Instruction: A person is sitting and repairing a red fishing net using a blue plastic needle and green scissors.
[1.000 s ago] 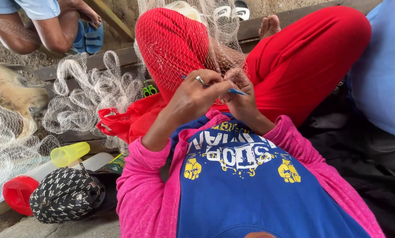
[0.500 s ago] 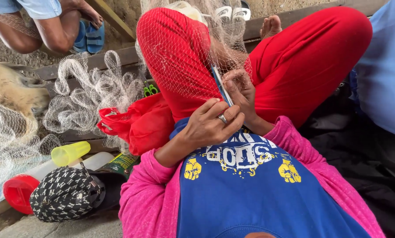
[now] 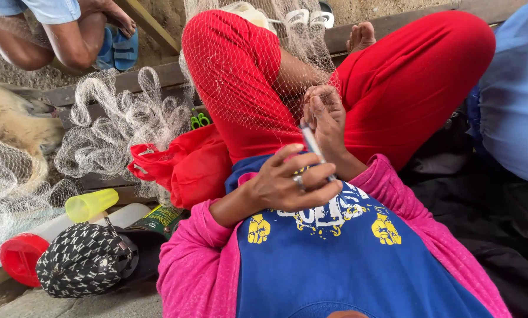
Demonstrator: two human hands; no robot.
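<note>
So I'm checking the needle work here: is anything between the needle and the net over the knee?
Nothing visible. The left hand holds the thin needle, its tip up by the right hand, which pinches the net draped over the red knee. No object lies between them.

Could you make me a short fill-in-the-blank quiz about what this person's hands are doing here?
1. The left hand holds a thin netting ____.
2. The right hand pinches the pale ____ draped over the knee.
3. The trousers under it are ____.
4. Beside the red bag lie green-handled ____.

Missing words: needle; net; red; scissors
</note>
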